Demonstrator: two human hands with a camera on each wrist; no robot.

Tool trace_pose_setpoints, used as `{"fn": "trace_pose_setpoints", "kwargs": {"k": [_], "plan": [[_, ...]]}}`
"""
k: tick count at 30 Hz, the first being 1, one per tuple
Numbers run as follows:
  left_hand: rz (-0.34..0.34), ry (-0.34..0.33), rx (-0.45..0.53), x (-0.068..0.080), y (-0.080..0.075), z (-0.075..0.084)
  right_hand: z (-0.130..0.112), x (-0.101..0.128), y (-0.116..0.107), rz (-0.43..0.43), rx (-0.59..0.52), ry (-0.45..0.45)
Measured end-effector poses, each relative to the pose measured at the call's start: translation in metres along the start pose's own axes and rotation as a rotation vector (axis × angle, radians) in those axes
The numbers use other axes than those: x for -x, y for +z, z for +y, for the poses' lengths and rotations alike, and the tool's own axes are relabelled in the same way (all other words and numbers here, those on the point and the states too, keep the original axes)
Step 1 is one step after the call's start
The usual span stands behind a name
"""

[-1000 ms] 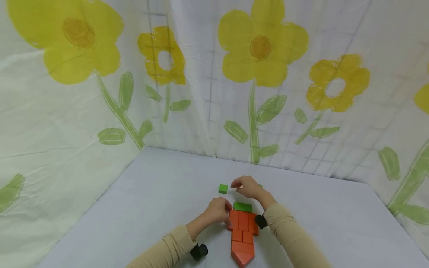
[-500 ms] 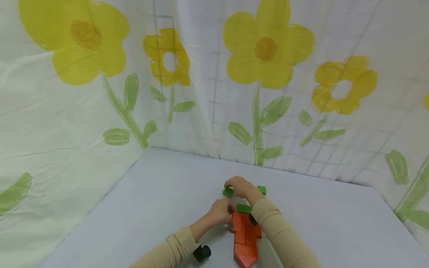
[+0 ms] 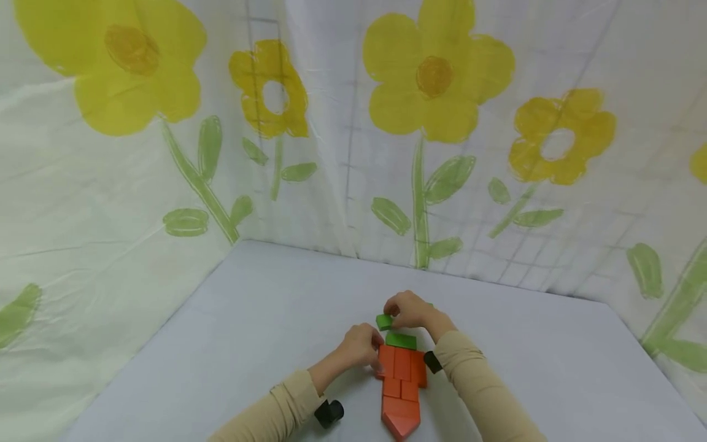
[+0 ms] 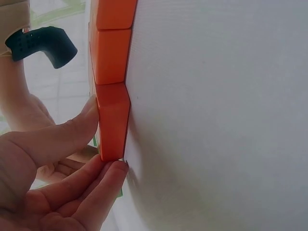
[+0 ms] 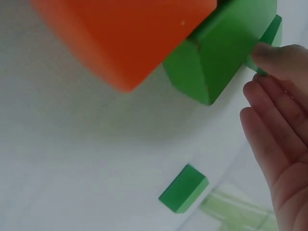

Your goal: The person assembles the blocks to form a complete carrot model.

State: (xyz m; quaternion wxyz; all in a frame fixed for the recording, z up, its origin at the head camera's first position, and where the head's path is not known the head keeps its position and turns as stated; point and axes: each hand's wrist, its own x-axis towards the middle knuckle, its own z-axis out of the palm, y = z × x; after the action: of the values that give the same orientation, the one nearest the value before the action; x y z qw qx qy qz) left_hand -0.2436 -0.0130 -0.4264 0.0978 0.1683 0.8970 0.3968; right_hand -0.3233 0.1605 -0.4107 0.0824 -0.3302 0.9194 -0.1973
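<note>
Orange blocks point(image 3: 402, 363) lie joined in an arrow-like shape, with a wide green block point(image 3: 401, 341) against the far end. My left hand point(image 3: 358, 347) grips the orange block point(image 4: 114, 122) at the far left corner, thumb on its upper face and fingertips at its end. Just beyond the wide green block, my right hand point(image 3: 410, 309) pinches a small green block point(image 3: 382, 321) between thumb and fingers. In the right wrist view that small block is partly hidden behind the thumb. Another small green block point(image 5: 183, 188) lies apart on the table, almost covered by my right hand in the head view.
The pale table point(image 3: 265, 319) stretches out on both sides of the blocks. A white curtain with yellow flowers point(image 3: 436, 77) hangs along its back and left edges. Dark wrist cameras point(image 3: 329, 413) sit on both wrists, the right one close beside the orange blocks.
My right hand has reached the left small green block, taken hold of it and brought it right and nearer to the wide green block. My left hand has stayed on the orange block.
</note>
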Motion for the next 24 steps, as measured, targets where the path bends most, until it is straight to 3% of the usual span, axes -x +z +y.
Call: {"fn": "trace_pose_setpoints", "kwargs": {"k": [11,18,24], "plan": [[0.005,0.007,-0.012,-0.0007,-0.0016,-0.0005,0.0007,0.0050,-0.0021,-0.018,-0.034,0.004],[0.006,0.008,-0.019,0.0012,-0.0013,0.0025,-0.0006,0.0049,-0.0007,-0.046,-0.054,0.053],[0.002,-0.004,-0.017,0.0004,-0.0003,0.0029,-0.0003,0.0074,-0.0049,-0.063,-0.040,0.025]]}}
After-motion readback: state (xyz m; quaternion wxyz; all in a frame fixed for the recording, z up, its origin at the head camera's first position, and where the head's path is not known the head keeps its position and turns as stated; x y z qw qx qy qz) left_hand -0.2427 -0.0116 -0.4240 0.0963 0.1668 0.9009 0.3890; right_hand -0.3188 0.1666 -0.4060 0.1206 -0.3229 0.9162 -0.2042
